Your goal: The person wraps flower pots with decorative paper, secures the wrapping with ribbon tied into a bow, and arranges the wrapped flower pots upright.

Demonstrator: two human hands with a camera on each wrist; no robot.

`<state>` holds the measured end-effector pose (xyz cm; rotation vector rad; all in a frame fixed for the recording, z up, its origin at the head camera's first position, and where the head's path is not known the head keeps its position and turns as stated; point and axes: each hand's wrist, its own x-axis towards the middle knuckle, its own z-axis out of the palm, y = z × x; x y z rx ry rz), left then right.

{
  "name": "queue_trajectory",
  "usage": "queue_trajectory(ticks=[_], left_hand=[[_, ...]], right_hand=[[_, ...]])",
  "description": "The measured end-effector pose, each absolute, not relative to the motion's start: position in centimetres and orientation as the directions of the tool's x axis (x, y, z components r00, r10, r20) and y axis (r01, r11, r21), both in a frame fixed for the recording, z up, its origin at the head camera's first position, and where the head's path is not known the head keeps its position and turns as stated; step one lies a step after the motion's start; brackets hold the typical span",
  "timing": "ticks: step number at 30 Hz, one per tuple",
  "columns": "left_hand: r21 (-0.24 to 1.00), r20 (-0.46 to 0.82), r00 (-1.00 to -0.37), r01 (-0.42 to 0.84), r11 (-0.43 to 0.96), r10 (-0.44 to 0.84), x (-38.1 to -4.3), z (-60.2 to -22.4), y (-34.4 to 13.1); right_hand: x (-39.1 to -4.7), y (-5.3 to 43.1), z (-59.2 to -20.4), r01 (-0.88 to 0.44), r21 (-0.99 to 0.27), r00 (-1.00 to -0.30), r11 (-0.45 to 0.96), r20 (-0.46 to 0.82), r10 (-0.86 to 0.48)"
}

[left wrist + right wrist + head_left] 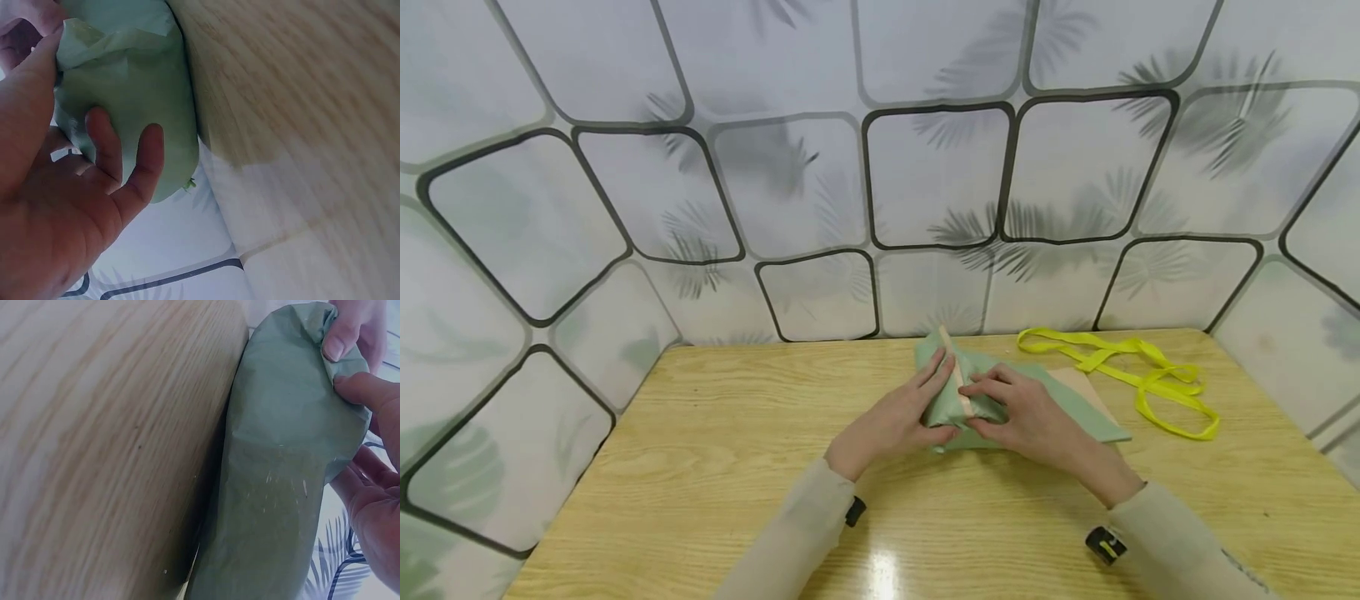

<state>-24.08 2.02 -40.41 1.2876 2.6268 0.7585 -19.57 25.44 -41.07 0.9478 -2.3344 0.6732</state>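
A sheet of green wrapping paper (1086, 417) with a pale peach inner side is folded into a bundle on the table. My left hand (898, 417) holds the bundle's left side, fingers along the top and thumb at the near edge. Opposite it, my right hand (1026, 408) pinches the fold, where a narrow peach strip (962, 392) shows. In the right wrist view both thumbs press the crumpled near edge of the paper (275, 412). A small green sprig (189, 184) pokes out at the bundle's far end in the left wrist view; the paper hides the rest of the contents.
A loose yellow ribbon (1165, 379) lies in loops at the back right of the wooden table (737, 433). Patterned white cloth (790, 192) encloses the table at the back and sides. Dark wristbands, one of them (1105, 544) on the right, sit under both sleeves.
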Motion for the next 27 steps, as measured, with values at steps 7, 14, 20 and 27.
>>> queue_trajectory(ticks=[7,14,20,27], left_hand=[[0.398,0.206,-0.653,0.736,0.548,0.729,-23.5,-40.0,1.9],[0.509,0.337,-0.661,0.727,0.460,0.671,-23.2,-40.3,1.7],[0.367,0.461,-0.554,0.830,0.420,0.693,-23.1,-40.4,2.1],[0.226,0.451,-0.528,0.847,0.481,0.719,-22.9,-39.9,2.5]], right_hand=[[-19.7,25.5,-41.3,-0.742,-0.273,-0.618,0.612,0.631,-0.469],[-19.5,25.4,-41.0,-0.711,-0.306,-0.657,0.633,0.609,-0.443],[-19.5,25.3,-41.1,-0.683,-0.373,-0.697,0.628,0.591,-0.407],[-19.5,25.4,-41.1,-0.671,-0.433,-0.721,0.602,0.571,-0.393]])
